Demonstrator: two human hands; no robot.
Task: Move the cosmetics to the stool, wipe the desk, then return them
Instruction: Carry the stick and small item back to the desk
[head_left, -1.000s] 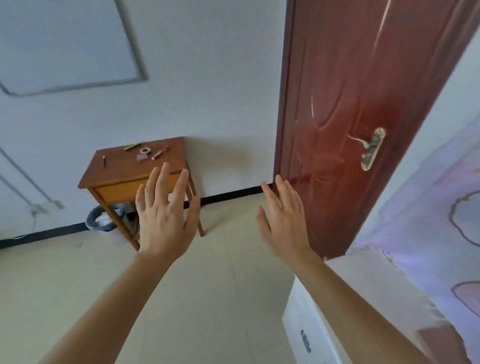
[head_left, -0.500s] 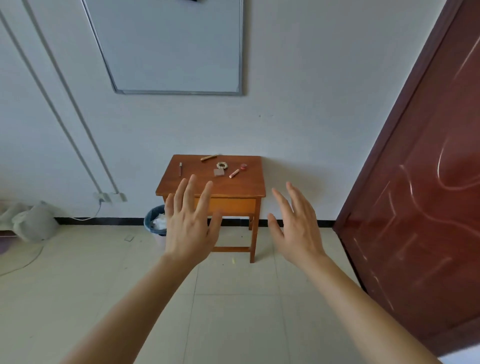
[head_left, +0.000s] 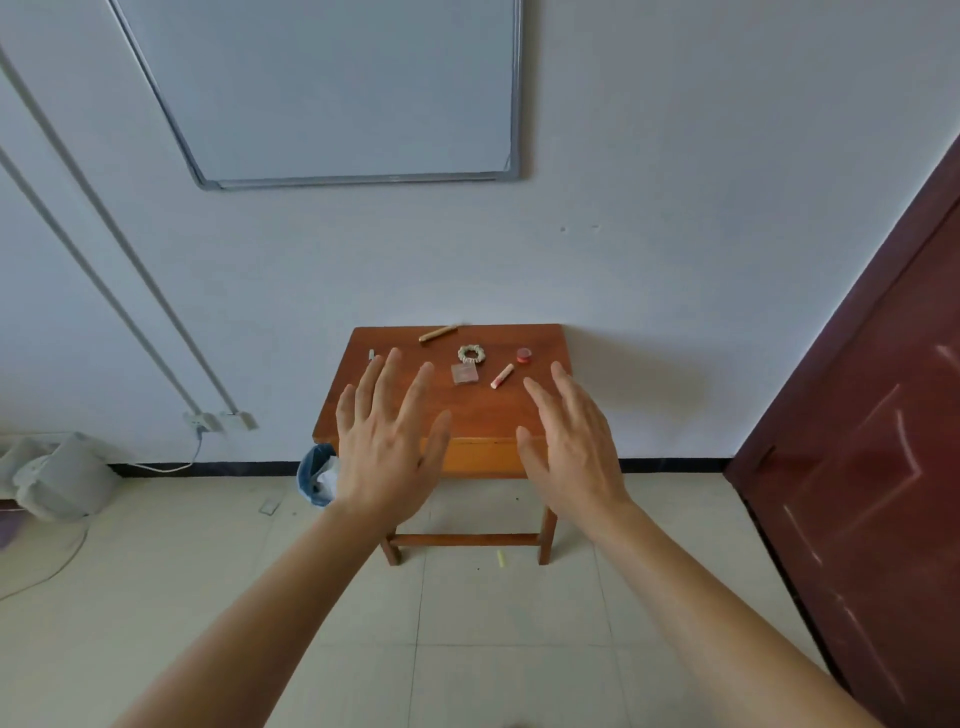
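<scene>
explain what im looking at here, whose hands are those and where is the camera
There is no machine: every picture comes from a camera worn on a person's head, looking forward and down. The left hand and right hand are that person's own, raised in front, fingers spread, holding nothing. Beyond them a wooden desk stands against the wall. On it lie a gold tube, a beaded ring, a red jar, a pink tube, a square clear case and a thin stick.

Single head cam, wide-angle, standing height, facing the wall and pitched down. Bench (head_left: 457, 410) sits centre frame, some way off across the floor; both forearms reach in from the bottom edge. No second view.
</scene>
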